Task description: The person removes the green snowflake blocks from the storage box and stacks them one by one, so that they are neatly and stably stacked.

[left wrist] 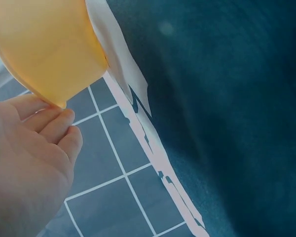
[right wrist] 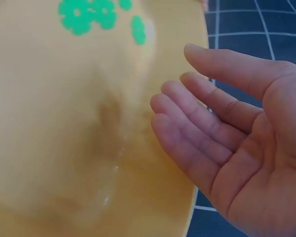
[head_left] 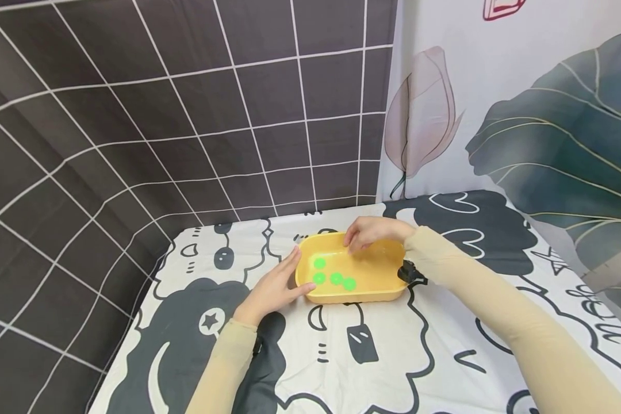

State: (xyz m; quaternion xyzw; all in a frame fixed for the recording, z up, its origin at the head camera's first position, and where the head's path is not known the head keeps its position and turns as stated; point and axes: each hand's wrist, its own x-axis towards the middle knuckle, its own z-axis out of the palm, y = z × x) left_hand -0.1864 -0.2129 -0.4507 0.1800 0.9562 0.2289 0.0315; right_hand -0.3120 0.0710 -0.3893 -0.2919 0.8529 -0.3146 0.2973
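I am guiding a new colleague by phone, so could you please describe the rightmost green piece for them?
On the black-and-white cloth stands a yellow tray, the left hand at its left end. Toward that end, on its floor, lie four green pieces. The rightmost piece, close beside one neighbour, is also nearest the tray's front edge.

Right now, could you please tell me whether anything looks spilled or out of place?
Nothing stands out: the four green pieces lie inside the yellow tray, with none visible outside it, and the tray shows no obvious damage.
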